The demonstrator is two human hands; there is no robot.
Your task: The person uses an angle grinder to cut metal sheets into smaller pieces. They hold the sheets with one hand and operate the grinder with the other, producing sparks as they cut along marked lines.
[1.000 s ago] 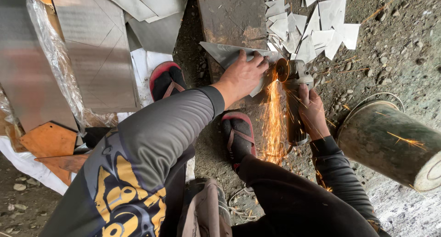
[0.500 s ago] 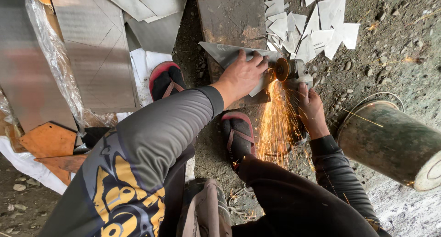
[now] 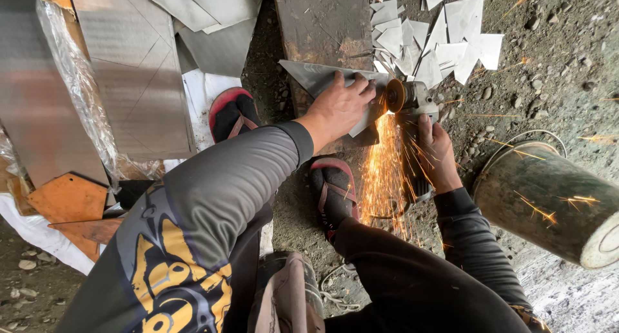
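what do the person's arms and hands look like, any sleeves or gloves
Both hands are bare, no gloves. The left hand comes out of a long grey sleeve that runs into a yellow and black graphic print near the shoulder. The right hand has a long dark sleeve, creased, ending at the wrist.
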